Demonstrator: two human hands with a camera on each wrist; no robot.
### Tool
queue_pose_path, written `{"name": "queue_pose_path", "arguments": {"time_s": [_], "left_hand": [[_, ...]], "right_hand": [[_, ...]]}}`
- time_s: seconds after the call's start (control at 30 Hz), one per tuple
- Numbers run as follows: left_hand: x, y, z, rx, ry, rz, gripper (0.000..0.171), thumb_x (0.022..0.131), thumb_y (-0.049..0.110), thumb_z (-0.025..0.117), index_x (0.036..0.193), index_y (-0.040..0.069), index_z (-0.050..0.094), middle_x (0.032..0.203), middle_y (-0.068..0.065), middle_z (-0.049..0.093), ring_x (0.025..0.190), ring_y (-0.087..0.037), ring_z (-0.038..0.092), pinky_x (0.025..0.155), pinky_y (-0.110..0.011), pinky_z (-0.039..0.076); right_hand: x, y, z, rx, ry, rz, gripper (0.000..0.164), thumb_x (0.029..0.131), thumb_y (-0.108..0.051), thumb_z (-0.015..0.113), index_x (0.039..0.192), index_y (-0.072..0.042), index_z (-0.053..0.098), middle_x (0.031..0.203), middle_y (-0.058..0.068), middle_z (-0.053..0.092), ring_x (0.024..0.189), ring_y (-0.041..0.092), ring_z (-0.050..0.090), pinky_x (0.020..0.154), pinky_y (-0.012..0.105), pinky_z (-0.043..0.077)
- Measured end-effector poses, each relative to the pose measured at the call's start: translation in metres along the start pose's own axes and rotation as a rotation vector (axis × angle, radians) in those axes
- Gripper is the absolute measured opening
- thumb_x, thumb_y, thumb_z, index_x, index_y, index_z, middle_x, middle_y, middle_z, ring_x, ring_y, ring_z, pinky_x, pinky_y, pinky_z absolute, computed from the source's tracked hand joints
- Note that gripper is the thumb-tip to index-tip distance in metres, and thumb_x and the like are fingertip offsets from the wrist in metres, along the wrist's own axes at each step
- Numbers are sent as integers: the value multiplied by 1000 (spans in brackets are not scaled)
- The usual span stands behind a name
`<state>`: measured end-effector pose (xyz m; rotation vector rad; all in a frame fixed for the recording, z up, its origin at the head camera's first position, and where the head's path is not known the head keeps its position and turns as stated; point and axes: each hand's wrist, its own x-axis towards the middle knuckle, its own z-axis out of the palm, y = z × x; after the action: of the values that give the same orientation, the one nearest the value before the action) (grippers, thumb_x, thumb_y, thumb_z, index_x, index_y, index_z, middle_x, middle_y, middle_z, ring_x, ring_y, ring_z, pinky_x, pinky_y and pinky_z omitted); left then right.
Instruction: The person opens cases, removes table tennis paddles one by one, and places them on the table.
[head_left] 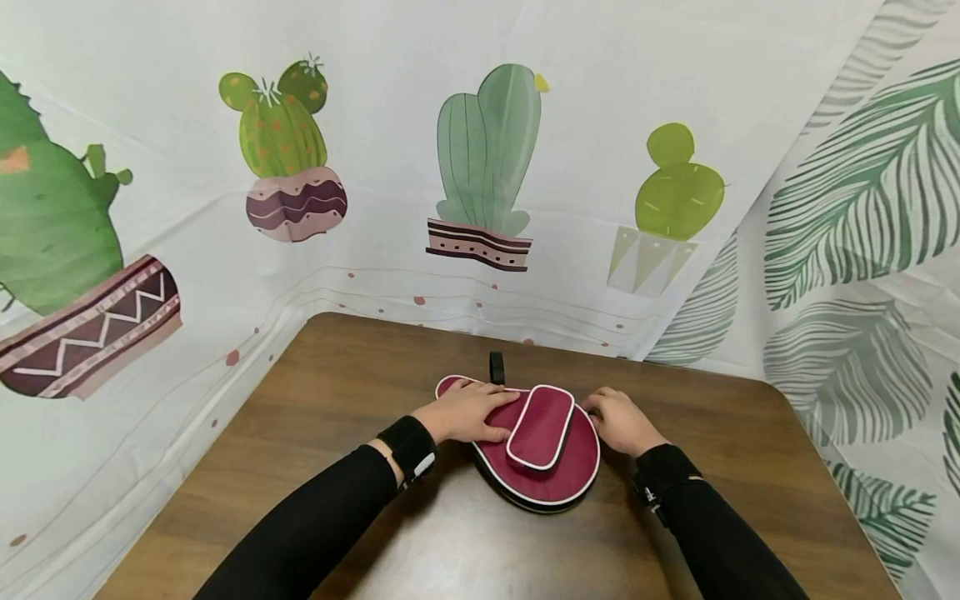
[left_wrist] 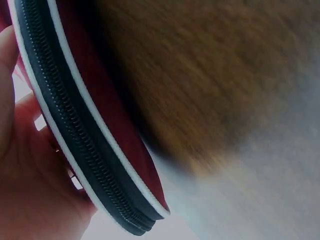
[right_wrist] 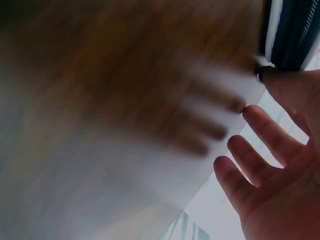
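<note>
One case (head_left: 581, 446): flat on the worktop (head_left: 375, 367), pocket (head_left: 540, 427) upward.
Zip (left_wrist: 77, 122): meshed in the left wrist view; I judge working it is the step, the next move calling for a steadied case.
Left hand (head_left: 468, 410): fingers spread over the narrow end.
Right hand (head_left: 619, 419): by the round edge, three fingers apart; I cannot tell whether it pinches anything.

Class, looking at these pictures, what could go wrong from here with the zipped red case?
The zipper follows a curved edge, so it might snag on the bend. The left hand rests toward one side of the case, so it could swivel if the right hand, at the opposite edge, tugs.
</note>
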<state>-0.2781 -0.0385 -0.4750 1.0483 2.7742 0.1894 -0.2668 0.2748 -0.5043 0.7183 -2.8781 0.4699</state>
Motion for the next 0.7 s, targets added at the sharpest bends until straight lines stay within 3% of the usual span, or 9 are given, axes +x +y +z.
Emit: {"name": "queue_pose_path", "arguments": {"time_s": [0.2, 0.37, 0.7], "left_hand": [[0, 7, -4, 8, 1, -9, 70, 92, 58, 60, 154, 29, 41, 154, -6, 46, 142, -24, 43, 114, -54, 32], [-1, 15, -4, 18, 3, -27, 71, 93, 58, 60, 154, 28, 41, 154, -7, 46, 142, -24, 44, 113, -56, 33], [-4, 19, -5, 31, 2, -61, 71, 93, 59, 59, 155, 29, 40, 155, -5, 46, 142, -23, 44, 114, -56, 32]], "right_hand": [[-5, 2, -1, -51, 42, -5, 3, 88, -7, 71, 89, -6, 74, 91, 9, 69, 94, 31, 64, 94, 47, 48], [-6, 3, -1, -73, 87, -42, 7, 85, -5, 72, 80, -10, 74, 78, 1, 70, 85, 28, 66, 90, 43, 49], [-9, 3, -2, -63, 87, -47, 9, 85, -4, 71, 81, -11, 75, 78, -1, 70, 84, 26, 65, 88, 43, 49]]}}
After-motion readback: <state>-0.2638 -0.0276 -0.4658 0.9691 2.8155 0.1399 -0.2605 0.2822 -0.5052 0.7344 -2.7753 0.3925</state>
